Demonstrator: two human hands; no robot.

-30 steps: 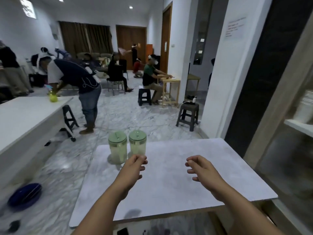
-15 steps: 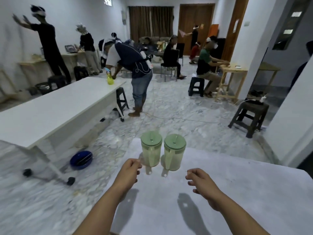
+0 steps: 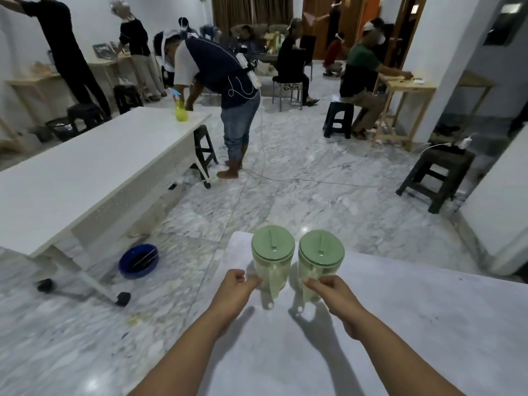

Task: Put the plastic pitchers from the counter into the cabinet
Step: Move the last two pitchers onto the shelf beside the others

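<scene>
2 plastic pitchers, left pitcher [image 3: 272, 260] and right pitcher [image 3: 320, 262], stand upright side by side on the desk [image 3: 414, 318], lower centre of frame. Your left hand [image 3: 235, 288] and right hand [image 3: 333, 291] are curled at their handles; actual grip cannot be confirmed.

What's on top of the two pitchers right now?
Each pitcher, left and right, has a green lid closed on top. The lids cover the openings, so whether anything is inside cannot be seen.
</scene>
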